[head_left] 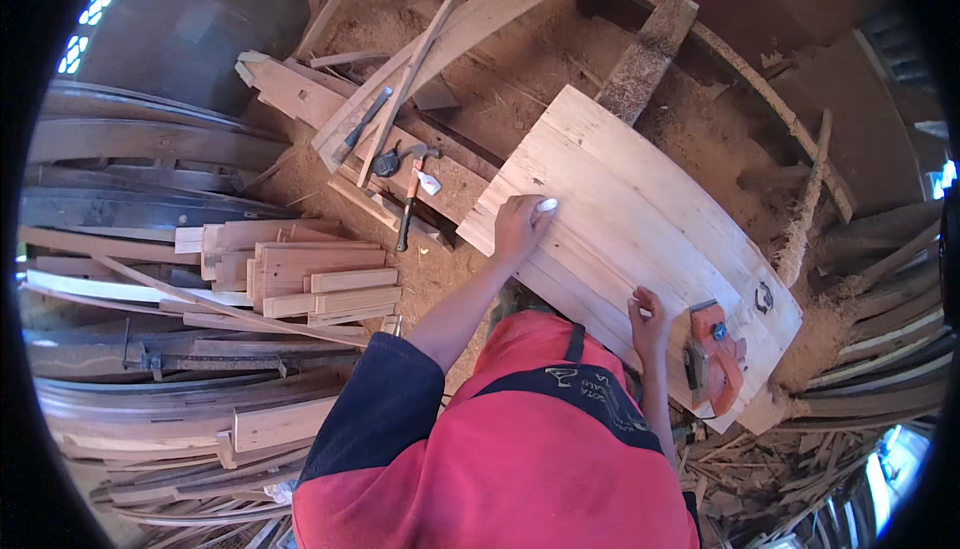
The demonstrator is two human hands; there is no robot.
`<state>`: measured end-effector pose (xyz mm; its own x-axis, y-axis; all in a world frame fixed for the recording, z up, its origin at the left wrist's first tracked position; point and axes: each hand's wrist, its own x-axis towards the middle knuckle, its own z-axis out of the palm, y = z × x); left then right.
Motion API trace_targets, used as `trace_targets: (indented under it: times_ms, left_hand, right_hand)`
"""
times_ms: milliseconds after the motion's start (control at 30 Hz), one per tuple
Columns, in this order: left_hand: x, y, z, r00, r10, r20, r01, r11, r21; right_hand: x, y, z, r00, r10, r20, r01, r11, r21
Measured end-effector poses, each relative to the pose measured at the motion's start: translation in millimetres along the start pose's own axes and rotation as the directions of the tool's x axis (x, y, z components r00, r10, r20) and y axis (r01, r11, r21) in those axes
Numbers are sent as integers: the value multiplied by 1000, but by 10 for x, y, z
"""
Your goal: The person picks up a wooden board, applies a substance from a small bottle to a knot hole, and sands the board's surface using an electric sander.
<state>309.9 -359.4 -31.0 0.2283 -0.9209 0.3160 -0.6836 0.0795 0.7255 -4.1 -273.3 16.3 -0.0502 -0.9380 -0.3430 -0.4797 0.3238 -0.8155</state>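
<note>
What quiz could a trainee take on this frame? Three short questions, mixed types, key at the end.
1. Multiple choice: what does the left hand hold?
a) a saw
b) a small white object
c) a paintbrush

2. True or false: the right hand is gripping the hammer.

3. Fill in "left" or "right": the reddish plane-like tool rests on the pale wooden panel, near its ____ end in the picture.

Key:
1. b
2. False; the hammer lies off to the left of the panel, away from the right hand.
3. right
</note>
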Motion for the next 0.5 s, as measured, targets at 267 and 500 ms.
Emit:
trace_targets:
  times_ms: [267,500]
  left_hand:
    - [209,-252,-51,977,49,209,-36,997,-67]
    - [364,-586,-429,918,71,390,56,951,-305]
  right_hand:
    - [-174,-32,134,983,154,-100,-163,983,-87]
    - [-266,30,207,967,126,-224,-155,981,-119]
